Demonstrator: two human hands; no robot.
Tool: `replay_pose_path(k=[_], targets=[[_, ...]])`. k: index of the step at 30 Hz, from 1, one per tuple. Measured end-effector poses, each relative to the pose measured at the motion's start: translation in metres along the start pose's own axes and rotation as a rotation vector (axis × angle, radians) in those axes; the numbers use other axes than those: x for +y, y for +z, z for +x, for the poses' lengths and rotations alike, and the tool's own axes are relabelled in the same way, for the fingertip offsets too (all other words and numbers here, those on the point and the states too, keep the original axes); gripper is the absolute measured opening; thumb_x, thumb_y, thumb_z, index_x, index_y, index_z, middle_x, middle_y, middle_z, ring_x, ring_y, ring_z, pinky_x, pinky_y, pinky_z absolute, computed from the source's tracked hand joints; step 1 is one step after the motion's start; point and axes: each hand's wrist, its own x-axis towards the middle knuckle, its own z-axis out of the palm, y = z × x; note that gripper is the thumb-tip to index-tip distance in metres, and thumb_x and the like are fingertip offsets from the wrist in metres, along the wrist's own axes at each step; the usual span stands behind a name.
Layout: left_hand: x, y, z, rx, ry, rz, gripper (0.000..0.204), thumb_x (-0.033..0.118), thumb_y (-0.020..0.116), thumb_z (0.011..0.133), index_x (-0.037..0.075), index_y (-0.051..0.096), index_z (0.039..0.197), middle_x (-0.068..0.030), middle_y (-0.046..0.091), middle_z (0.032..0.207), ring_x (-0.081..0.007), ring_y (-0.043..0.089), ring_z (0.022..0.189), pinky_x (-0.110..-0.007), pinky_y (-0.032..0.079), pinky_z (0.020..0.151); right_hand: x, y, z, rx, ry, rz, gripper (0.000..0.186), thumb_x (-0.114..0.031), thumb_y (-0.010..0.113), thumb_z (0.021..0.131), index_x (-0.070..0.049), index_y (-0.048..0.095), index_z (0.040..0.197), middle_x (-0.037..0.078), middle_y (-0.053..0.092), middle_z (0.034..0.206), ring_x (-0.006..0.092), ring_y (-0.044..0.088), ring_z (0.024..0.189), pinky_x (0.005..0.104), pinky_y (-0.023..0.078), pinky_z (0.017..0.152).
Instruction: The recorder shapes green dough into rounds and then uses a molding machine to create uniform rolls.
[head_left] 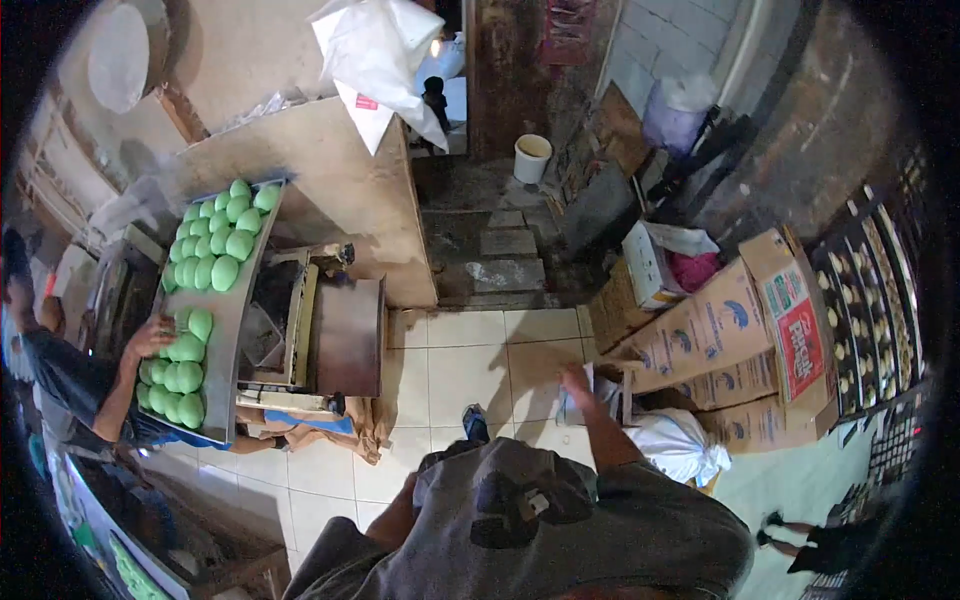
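Observation:
My right hand [575, 381] is stretched out over the tiled floor [470, 350], blurred, at the edge of a pale sheet or bag [592, 402] that lies beside a stack of cardboard boxes [700, 345]. Whether the fingers grip the sheet cannot be made out. My left forearm [397, 515] hangs down by my grey shirt, and the hand itself is hidden. At the far left another person's hand [150, 336] rests on green dough balls [180, 375] set on a long grey tray [232, 330].
More green balls [222, 235] fill the tray's far end. A wooden counter [330, 180] stands behind a brown machine [345, 335]. A white tied sack [680, 445] lies by the boxes. A white bucket [532, 157] and concrete steps [505, 260] lie ahead. Racks of small pastries [870, 300] line the right.

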Motion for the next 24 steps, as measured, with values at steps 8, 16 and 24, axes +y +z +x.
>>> replay_pose_path(k=[8,16,24], targets=[[0.154,-0.100,0.072,0.342,0.396,0.215,0.041,0.040,0.057,0.087,0.004,0.062,0.106,-0.0138,0.069,0.091,-0.0265,0.066,0.089,-0.038,0.053,0.077,-0.062,0.093,0.013,-0.590,0.523,0.217,0.030,-0.032,0.052,0.089,-0.009,0.060,0.108,0.012,0.063,0.089,0.0241,0.059,0.074,0.0407,0.048,0.066],[0.108,-0.095,0.051,0.561,-0.163,-0.873,0.037,0.037,0.059,0.088,0.003,0.064,0.102,-0.0107,0.070,0.085,-0.0181,0.063,0.068,-0.033,0.051,0.063,-0.109,0.100,0.187,-0.937,0.248,-0.356,0.028,-0.016,0.060,0.082,-0.006,0.061,0.108,0.012,0.062,0.084,0.0228,0.060,0.075,0.0388,0.048,0.064],[0.127,-0.071,-0.012,0.592,-0.880,-1.172,0.043,0.044,0.057,0.085,0.001,0.063,0.078,-0.0106,0.063,0.073,-0.0251,0.059,0.064,-0.043,0.052,0.062,-0.145,0.168,0.254,-1.528,0.326,-0.484,0.045,-0.039,0.054,0.088,-0.012,0.053,0.124,0.011,0.057,0.109,0.0267,0.057,0.091,0.0453,0.048,0.072]])
